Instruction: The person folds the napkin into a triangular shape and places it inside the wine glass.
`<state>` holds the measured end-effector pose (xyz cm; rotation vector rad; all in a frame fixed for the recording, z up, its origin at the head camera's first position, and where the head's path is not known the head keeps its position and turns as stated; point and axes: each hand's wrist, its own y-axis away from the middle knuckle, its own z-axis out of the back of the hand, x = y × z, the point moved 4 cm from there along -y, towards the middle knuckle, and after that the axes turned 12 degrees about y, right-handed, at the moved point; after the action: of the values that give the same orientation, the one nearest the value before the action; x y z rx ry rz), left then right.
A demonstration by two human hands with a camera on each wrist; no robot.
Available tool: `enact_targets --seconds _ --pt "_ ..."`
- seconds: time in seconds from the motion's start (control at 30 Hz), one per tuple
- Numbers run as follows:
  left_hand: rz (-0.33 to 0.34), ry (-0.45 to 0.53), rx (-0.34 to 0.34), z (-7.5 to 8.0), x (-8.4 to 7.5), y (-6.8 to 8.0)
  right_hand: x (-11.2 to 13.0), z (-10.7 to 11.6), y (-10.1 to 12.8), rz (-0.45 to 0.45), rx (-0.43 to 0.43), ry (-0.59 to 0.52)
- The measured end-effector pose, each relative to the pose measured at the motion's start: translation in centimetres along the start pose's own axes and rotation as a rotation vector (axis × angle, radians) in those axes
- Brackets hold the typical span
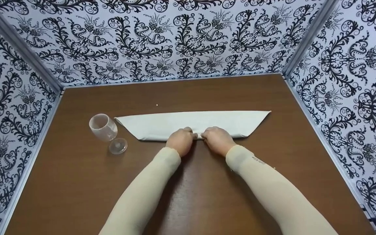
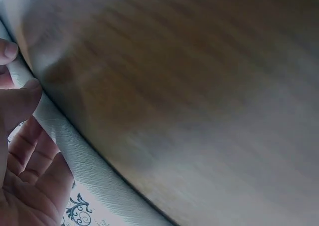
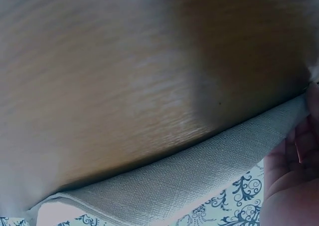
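A white cloth napkin (image 1: pixel 188 120) lies across the middle of the table, its long near edge folded or rolled over and its two ends slanting out to points. My left hand (image 1: pixel 180 141) pinches that near edge just left of its middle, thumb and fingers about the fabric in the left wrist view. Close beside it, my right hand (image 1: pixel 219 140) holds the same edge with curled fingers. The right wrist view shows the rolled cloth edge (image 3: pixel 184 176) running to the right fingers. Some fingertips are hidden in the head view.
An upright clear wine glass (image 1: pixel 104 129) stands left of the napkin, near its left point. The brown wooden table (image 1: pixel 201 195) is bounded at the back and sides by patterned walls (image 1: pixel 155 39). A tiny white speck (image 1: pixel 157 105) lies behind the napkin.
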<state>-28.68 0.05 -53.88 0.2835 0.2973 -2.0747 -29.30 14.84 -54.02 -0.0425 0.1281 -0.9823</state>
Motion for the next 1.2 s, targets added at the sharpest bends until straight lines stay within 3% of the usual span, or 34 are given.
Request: enact_targets --seconds 0.27,0.4,0.6,0.83,1.0,1.1,1.2 --pt "0.046 0.044 -0.005 0.0 0.3 -0.5 -0.1 0.0 -0.2 -0.056 0.07 -0.027" --pt "0.08 0.045 -0.027 -0.1 0.6 -0.6 -0.1 -0.1 -0.4 -0.069 0.073 -0.036" --pt "0.108 0.041 -0.005 -0.2 1.0 -0.7 -0.2 0.0 -0.3 -0.066 0.072 -0.081" --pt "0.223 0.186 0.071 0.1 1.3 -0.7 -0.6 0.4 -0.5 -0.103 0.176 -0.2" --pt "0.279 0.253 0.091 0.3 1.7 -1.0 -0.8 0.3 -0.7 -0.184 0.169 -0.278" --pt "0.298 0.267 0.1 0.2 2.0 -1.2 -0.8 0.3 -0.7 -0.199 0.144 -0.256" --pt "0.307 0.277 0.115 0.0 2.1 -1.3 -0.4 0.4 -0.7 -0.166 0.114 -0.168"
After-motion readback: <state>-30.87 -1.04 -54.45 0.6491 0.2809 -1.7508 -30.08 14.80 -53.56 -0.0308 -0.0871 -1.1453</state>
